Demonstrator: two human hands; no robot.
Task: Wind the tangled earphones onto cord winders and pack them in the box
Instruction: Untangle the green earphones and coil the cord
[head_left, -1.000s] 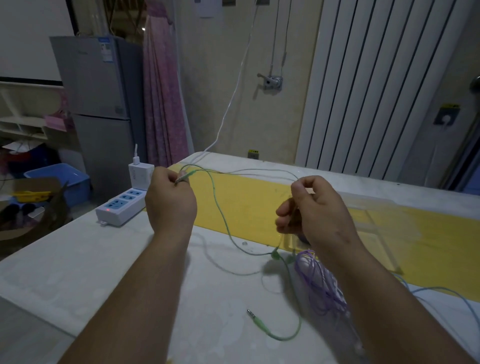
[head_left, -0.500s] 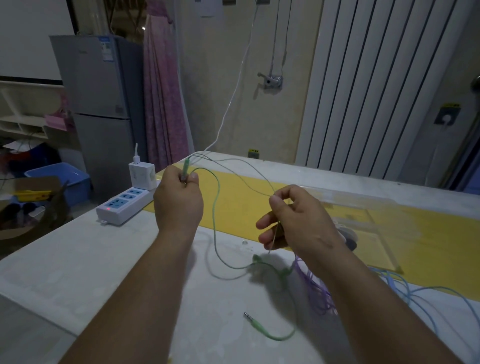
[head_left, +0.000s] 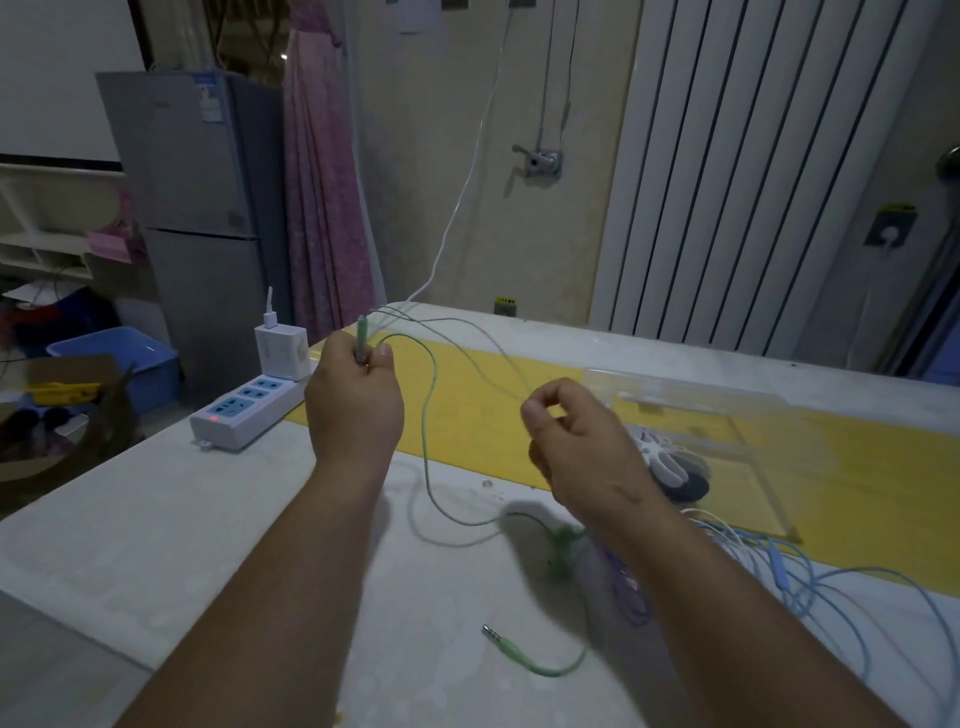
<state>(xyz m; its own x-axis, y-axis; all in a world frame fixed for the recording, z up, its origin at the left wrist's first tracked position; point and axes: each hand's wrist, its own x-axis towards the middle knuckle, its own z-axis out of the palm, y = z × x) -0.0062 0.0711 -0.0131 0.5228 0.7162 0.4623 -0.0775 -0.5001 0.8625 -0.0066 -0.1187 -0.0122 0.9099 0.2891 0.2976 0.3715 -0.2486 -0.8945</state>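
The left hand (head_left: 353, 410) has its fingers curled tight with the thumb pressed beside them. It grips a stiff piece of the green earphones (head_left: 360, 335), which stands upright above the fist. The right hand's (head_left: 576, 447) thumb and forefinger curl together and appear to pinch the thin cord running across from the left. Both forearms reach forward, raised over the table (head_left: 156, 519). The cord loops down between them, and its jack (head_left: 500, 642) lies on the table. The clear box (head_left: 737, 410) stands just beyond the right hand.
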